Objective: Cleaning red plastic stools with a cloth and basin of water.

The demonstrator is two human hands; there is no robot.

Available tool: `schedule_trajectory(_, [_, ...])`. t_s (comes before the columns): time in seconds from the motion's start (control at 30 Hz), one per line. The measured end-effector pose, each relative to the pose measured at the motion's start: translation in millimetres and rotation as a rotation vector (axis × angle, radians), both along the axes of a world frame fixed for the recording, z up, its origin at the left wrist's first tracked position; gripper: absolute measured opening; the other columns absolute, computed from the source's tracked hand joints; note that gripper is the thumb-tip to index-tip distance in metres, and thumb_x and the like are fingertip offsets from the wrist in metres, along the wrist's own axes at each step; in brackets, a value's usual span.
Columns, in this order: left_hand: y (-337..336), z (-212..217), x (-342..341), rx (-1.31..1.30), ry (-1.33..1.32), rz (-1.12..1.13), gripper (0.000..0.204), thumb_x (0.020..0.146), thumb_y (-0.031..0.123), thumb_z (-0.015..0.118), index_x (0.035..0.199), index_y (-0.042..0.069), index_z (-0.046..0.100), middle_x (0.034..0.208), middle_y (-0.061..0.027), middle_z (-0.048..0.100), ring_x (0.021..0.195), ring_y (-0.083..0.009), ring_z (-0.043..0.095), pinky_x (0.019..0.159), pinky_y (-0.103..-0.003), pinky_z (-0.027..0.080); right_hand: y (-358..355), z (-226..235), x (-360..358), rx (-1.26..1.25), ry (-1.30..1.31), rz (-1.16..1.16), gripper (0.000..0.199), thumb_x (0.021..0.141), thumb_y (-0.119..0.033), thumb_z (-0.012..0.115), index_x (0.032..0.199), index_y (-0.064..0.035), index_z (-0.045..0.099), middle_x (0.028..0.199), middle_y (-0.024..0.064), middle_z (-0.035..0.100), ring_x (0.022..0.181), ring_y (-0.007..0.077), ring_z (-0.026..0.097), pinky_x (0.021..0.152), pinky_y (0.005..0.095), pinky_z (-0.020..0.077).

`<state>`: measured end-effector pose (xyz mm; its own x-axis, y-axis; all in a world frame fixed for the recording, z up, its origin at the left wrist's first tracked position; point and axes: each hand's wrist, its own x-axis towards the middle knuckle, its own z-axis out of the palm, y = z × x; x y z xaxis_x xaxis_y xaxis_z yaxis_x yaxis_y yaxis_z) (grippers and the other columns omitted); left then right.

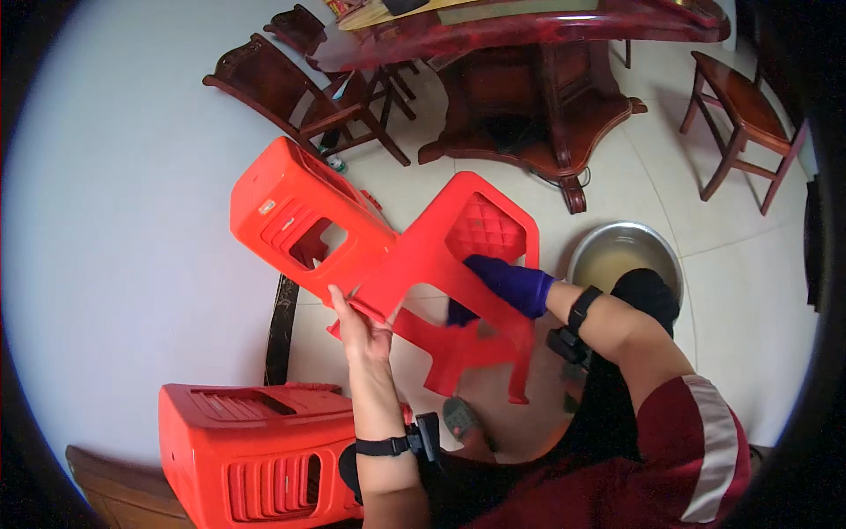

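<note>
A red plastic stool [414, 256] is tilted on its side in front of me, showing the lattice-patterned underside of its seat. My left hand [359, 333] is bare and closed on the edge of one of its legs. Purple-blue fabric [515, 286], a glove or a cloth, covers my right hand [502, 278], which reaches in through the stool's frame; its fingers are hidden. Touching this stool on the far left is another red stool [286, 216], also tipped over. More red stools [198, 441], seemingly stacked, lie by my left forearm.
A metal basin [674, 256] of cloudy water stands on the tiled floor by my right knee. Beyond are a dark wooden table [529, 31] with a broad pedestal base [555, 132] and wooden chairs [264, 84] on both sides. A pale wall [115, 238] borders the left.
</note>
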<state>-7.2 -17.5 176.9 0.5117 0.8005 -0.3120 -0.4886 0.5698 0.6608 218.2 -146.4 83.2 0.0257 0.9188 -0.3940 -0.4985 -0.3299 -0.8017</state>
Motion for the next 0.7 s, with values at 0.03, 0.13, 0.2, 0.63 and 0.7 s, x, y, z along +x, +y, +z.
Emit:
schedule_trajectory(0.03, [2.9, -0.2, -1.0, 0.042, -0.053, 0.015, 0.064, 0.088, 0.057, 0.044, 0.133, 0.012, 0.038, 0.134, -0.0108, 0.045, 0.118, -0.0300, 0.049, 0.092, -0.050, 0.045, 3.7, 16.5, -8.4, 0.081, -0.083, -0.050, 0.039, 0.096, -0.028, 0.038, 0.127, -0.0068, 0.048, 0.126, 0.0098, 0.053, 0.116, 0.0223, 0.050, 0.100, 0.0334, 0.0367])
schedule_trajectory(0.13, [0.5, 7.5, 5.0, 0.071, -0.246, -0.091, 0.065, 0.091, 0.055, 0.041, 0.129, 0.003, 0.040, 0.128, -0.0142, 0.049, 0.116, -0.0272, 0.049, 0.096, -0.042, 0.042, 8.9, -11.9, -4.4, 0.212, -0.331, -0.236, 0.040, 0.098, -0.029, 0.034, 0.129, -0.0074, 0.046, 0.128, 0.0088, 0.051, 0.117, 0.0204, 0.048, 0.101, 0.0322, 0.0352])
schedule_trajectory(0.2, [6.8, 8.7, 3.6, 0.114, -0.053, -0.052, 0.065, 0.091, 0.054, 0.041, 0.129, 0.002, 0.040, 0.127, -0.0138, 0.048, 0.113, -0.0255, 0.050, 0.094, -0.040, 0.042, 15.3, -27.0, 0.4, 0.274, -0.486, -0.344, 0.040, 0.098, -0.028, 0.034, 0.129, -0.0074, 0.046, 0.127, 0.0091, 0.052, 0.117, 0.0199, 0.048, 0.101, 0.0315, 0.0346])
schedule_trajectory(0.63, [42.6, 1.5, -23.3, 1.007, 0.958, -0.070, 0.058, 0.092, 0.047, 0.045, 0.125, 0.000, 0.047, 0.124, -0.0155, 0.052, 0.112, -0.0229, 0.051, 0.091, -0.043, 0.037, -28.5, -10.6, 64.6, -0.083, -0.592, -0.485, 0.030, 0.088, -0.035, 0.048, 0.099, -0.0109, 0.061, 0.094, 0.0130, 0.064, 0.084, 0.0282, 0.062, 0.074, 0.0392, 0.0502])
schedule_trajectory(0.7, [41.7, -3.3, -28.2, 1.078, 1.066, -0.081, 0.062, 0.091, 0.052, 0.042, 0.122, -0.001, 0.050, 0.122, -0.0195, 0.053, 0.113, -0.0307, 0.051, 0.093, -0.047, 0.036, -33.6, -7.8, 64.6, -0.085, -0.775, -0.411, 0.029, 0.086, -0.037, 0.048, 0.094, -0.0113, 0.061, 0.090, 0.0127, 0.064, 0.082, 0.0287, 0.062, 0.073, 0.0395, 0.0502])
